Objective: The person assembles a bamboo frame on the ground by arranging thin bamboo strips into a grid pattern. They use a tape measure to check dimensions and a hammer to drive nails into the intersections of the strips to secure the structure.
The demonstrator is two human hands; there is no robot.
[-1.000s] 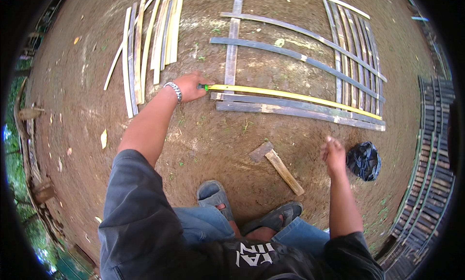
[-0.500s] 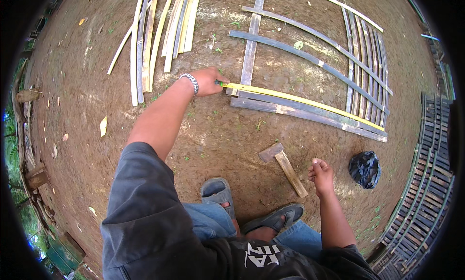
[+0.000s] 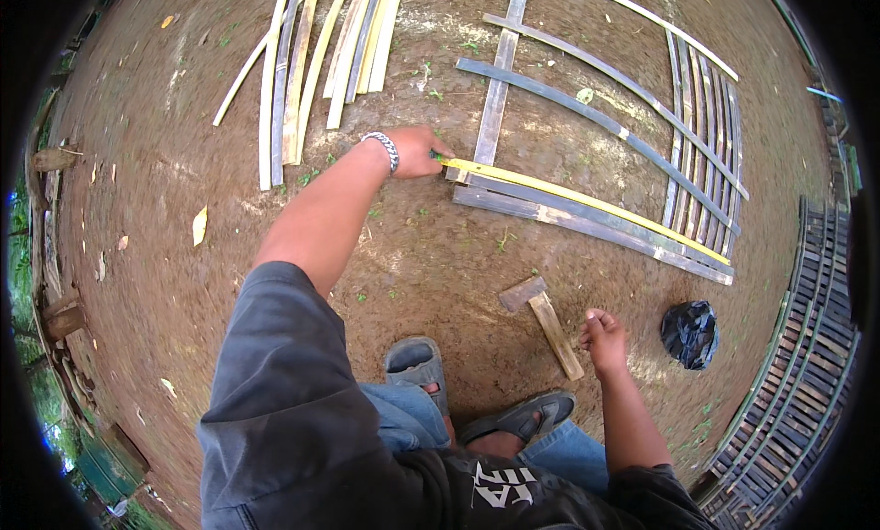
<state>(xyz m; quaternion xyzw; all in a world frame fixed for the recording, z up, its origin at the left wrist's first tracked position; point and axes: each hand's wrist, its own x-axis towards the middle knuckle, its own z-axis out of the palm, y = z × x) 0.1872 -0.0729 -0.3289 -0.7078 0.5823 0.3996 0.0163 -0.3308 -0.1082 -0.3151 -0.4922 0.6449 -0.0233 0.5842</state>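
Observation:
My left hand (image 3: 417, 152), with a chain bracelet at its wrist, is closed around a tape measure, whose case is mostly hidden by the fingers. Its yellow blade (image 3: 587, 207) runs out to the right along the near edge of a frame of bamboo slats. Just nearer lies a dark bamboo slat (image 3: 587, 226), roughly parallel to the blade. My right hand (image 3: 605, 340) hovers over the ground with curled fingers and the thumb against the index finger; whatever they may pinch cannot be made out. Beside it, a hammer (image 3: 555, 336) with a wooden handle lies on the soil.
Loose bamboo strips (image 3: 293, 81) lie at the far left. Crossing slats (image 3: 605, 127) and a row of close-set slats (image 3: 706, 145) form the frame ahead. A black plastic bag (image 3: 689, 335) stands right of my right hand. A slatted panel (image 3: 779, 374) lies along the right edge.
The view has shifted slightly, moving the slats rightward in the picture. My left hand keeps its place at the slats' left end with the tape measure. My right hand stays curled near the hammer.

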